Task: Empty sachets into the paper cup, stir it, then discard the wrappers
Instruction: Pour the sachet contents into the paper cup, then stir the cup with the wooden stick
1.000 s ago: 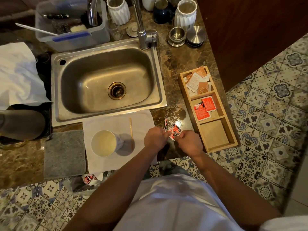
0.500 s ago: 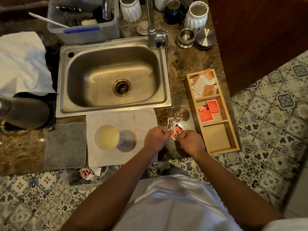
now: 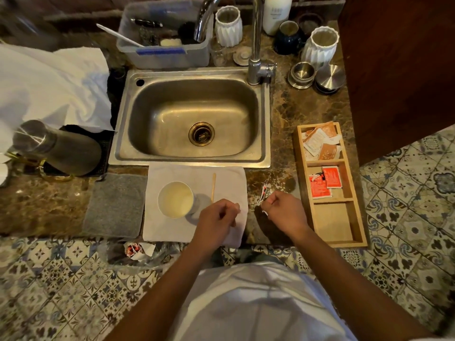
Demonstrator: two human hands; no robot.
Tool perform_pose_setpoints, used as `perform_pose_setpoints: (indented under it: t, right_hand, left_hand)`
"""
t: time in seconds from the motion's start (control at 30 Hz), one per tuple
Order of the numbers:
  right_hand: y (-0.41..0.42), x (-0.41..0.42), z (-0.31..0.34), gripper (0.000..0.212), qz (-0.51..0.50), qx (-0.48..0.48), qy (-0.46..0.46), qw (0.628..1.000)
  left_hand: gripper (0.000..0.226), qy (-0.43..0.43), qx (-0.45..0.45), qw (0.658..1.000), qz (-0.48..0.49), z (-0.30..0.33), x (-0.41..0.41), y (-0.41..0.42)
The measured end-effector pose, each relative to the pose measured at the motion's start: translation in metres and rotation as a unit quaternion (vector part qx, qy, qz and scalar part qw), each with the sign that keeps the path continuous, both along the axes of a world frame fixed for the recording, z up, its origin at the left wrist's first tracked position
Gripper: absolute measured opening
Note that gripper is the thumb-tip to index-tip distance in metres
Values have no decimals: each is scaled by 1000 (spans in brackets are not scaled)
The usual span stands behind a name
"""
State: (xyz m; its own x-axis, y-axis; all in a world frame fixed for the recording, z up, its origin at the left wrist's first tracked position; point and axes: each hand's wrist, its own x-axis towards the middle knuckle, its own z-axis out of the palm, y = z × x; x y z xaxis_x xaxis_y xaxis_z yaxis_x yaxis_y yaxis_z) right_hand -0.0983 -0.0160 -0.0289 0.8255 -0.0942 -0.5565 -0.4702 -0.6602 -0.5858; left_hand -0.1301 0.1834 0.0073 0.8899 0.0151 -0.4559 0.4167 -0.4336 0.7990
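Torn red sachet [image 3: 264, 193] mostly hidden in curled right hand [image 3: 283, 207]; left hand [image 3: 218, 217] curled, contents unclear, beside paper cup [image 3: 175, 199].

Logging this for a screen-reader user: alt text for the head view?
Right hand pinches a red-and-white sachet over the brown marble counter; left hand hovers, fingers loosely curled, beside a white paper cup and wooden stir stick on a white napkin below the steel sink.

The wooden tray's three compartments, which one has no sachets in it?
The wooden tray: its compartment nearest the person shows only bare wood. The middle one holds red sachets, and the far one holds white and brown sachets.
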Motion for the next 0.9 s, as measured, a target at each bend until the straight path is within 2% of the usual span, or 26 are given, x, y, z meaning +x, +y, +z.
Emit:
perform_pose_setpoints:
  t: [0.23, 0.43, 0.5, 0.73, 0.9]
  right_hand:
    - [27, 16, 5, 9, 88, -1, -16, 996]
    - [65, 32, 5, 14, 167, -22, -23, 985]
    - [77, 36, 4, 21, 208, -31, -20, 977]
    - [111, 47, -3, 32, 274, -85, -12, 958]
    - [128, 39, -7, 35, 330, -63, -16, 942]
  left_hand:
    - [41, 1, -29, 993, 116, 22, -33, 30]
    - [50, -12, -26, 975, 218, 23, -50, 60]
    - [50, -16, -21, 969, 245, 21, -52, 68]
    - [40, -33, 29, 960, 277, 13, -52, 92]
    - [40, -33, 46, 958, 280, 3, -46, 102]
